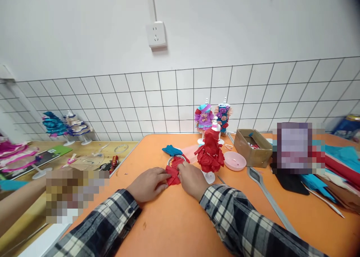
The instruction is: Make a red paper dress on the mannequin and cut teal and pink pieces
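Red material (173, 175) lay between the left hand (149, 184) and the right hand (193, 179) of a person in plaid sleeves, low over an orange table (165, 223). The left fingers, partly bent, touched the near left side of the piece, the thumb a little apart below them; whether they pinched it could not be told. The right fingers curled onto its right side, and how tightly they closed was hidden by the hand itself. A pale ring (169, 160) showed just beyond the fingers, with more red material around it and a blue piece (171, 150) behind.

Just right of the hands, a small red dress (209, 152) stood upright on a white stand (209, 177). Two more dressed forms, one mostly purple (204, 118) and one blue with flowers (223, 116), stood behind it, near the tiled wall (165, 103). A pink dish (235, 161) sat to the right of the red dress, beside an open cardboard box (250, 152). At far left, another person's arm (25, 197) reached over a wooden surface (98, 150).
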Action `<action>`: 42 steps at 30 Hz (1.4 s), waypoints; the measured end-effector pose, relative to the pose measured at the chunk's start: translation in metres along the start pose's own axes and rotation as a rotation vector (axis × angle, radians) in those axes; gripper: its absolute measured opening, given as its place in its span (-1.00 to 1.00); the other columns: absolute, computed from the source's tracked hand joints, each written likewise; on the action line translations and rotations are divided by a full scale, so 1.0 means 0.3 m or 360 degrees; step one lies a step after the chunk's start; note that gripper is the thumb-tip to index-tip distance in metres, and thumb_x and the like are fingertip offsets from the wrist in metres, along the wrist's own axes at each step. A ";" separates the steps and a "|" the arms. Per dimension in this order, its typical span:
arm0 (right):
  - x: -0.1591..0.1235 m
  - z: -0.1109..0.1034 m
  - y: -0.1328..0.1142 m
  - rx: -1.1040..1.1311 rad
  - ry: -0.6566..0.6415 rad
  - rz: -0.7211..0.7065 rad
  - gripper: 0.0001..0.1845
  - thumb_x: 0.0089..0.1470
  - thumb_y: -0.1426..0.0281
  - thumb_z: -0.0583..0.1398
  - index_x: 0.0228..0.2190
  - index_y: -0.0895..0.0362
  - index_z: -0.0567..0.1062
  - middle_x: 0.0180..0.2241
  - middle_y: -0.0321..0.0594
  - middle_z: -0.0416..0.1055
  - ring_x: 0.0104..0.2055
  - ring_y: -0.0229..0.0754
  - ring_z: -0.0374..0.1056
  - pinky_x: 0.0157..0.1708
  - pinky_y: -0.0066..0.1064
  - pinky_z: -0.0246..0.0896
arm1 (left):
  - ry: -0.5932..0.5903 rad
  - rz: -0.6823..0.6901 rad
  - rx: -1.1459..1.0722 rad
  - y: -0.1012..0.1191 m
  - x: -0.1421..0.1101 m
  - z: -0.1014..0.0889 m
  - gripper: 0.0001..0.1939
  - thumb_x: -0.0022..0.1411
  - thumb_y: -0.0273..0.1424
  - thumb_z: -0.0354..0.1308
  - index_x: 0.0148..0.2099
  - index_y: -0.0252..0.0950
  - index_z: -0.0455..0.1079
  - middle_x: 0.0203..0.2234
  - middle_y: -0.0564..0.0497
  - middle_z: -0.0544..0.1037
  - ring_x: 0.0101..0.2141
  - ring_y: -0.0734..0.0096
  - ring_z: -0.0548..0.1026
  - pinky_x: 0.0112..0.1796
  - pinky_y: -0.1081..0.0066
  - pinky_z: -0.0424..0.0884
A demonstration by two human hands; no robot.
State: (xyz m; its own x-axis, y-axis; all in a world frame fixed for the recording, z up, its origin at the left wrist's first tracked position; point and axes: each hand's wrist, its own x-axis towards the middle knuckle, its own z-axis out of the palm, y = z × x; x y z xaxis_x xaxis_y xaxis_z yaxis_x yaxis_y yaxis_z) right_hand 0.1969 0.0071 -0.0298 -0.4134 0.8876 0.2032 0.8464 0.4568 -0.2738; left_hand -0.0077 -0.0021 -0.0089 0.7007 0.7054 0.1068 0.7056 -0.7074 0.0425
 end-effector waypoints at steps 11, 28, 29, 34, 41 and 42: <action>0.013 0.075 0.066 0.0919 0.0302 0.0133 -0.81 0.24 0.36 -0.01 -0.22 0.11 0.37 -0.41 -0.29 0.37 -0.37 -0.25 0.33 -0.39 -0.49 0.17 | 0.0154 0.0078 0.0138 -0.069 -0.018 0.013 -0.73 0.39 -0.35 -0.06 -0.16 -0.18 0.49 -0.28 -0.01 0.61 -0.27 0.31 0.55 -0.26 0.38 0.41; -0.145 -0.018 -0.034 0.1442 0.0610 -0.0091 -0.88 0.14 0.40 0.10 -0.28 0.12 0.42 -0.38 -0.28 0.40 -0.37 -0.27 0.28 -0.35 -0.48 0.14 | 0.0735 -0.0327 -0.0289 -0.070 0.037 0.069 -0.54 0.26 -0.44 -0.09 0.19 -0.28 0.28 0.04 -0.14 0.48 0.02 0.19 0.45 0.04 0.19 0.39; -0.184 -0.028 -0.052 0.1415 0.0545 -0.0116 -0.88 0.11 0.42 0.11 -0.29 0.12 0.44 -0.39 -0.29 0.40 -0.38 -0.28 0.28 -0.39 -0.50 0.12 | 0.0805 -0.0429 -0.0280 -0.100 0.037 0.069 -0.57 0.28 -0.43 -0.12 0.16 -0.28 0.31 0.00 -0.13 0.51 -0.03 0.22 0.48 0.00 0.22 0.43; -0.357 -0.021 -0.093 0.1477 0.0359 -0.0308 -0.87 0.04 0.34 0.16 -0.36 0.08 0.50 -0.49 -0.34 0.38 -0.50 -0.32 0.25 -0.49 -0.53 0.05 | 0.0757 -0.0407 -0.0127 -0.250 0.123 0.071 -0.42 0.22 -0.56 -0.16 0.27 -0.27 0.21 0.19 -0.14 0.36 0.17 0.20 0.32 0.17 0.10 0.25; -0.391 0.003 -0.035 0.1382 0.0393 -0.0290 -0.76 0.11 0.18 0.14 -0.41 0.04 0.53 -0.51 -0.34 0.41 -0.52 -0.32 0.26 -0.50 -0.55 0.08 | 0.0271 -0.0304 0.0088 -0.312 0.281 0.083 -0.50 0.23 -0.44 -0.05 0.21 -0.14 0.31 0.07 -0.12 0.49 0.13 0.06 0.36 0.17 -0.28 -0.03; -0.386 0.004 -0.032 0.1378 0.0433 -0.0307 -0.73 0.12 0.16 0.13 -0.40 0.04 0.53 -0.52 -0.34 0.41 -0.52 -0.33 0.26 -0.50 -0.55 0.09 | 0.0285 -0.0288 0.0096 -0.310 0.284 0.080 -0.55 0.22 -0.43 -0.03 0.13 -0.14 0.39 0.01 -0.10 0.54 0.09 0.07 0.39 0.17 -0.29 -0.09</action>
State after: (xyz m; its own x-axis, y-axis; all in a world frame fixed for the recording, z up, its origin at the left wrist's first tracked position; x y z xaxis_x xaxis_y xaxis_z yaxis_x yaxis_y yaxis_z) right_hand 0.2362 -0.1001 -0.0518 -0.3350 0.7975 0.5018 0.1802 0.5770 -0.7967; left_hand -0.0111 0.1249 -0.0276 0.5365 0.7971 0.2772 0.8265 -0.5626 0.0179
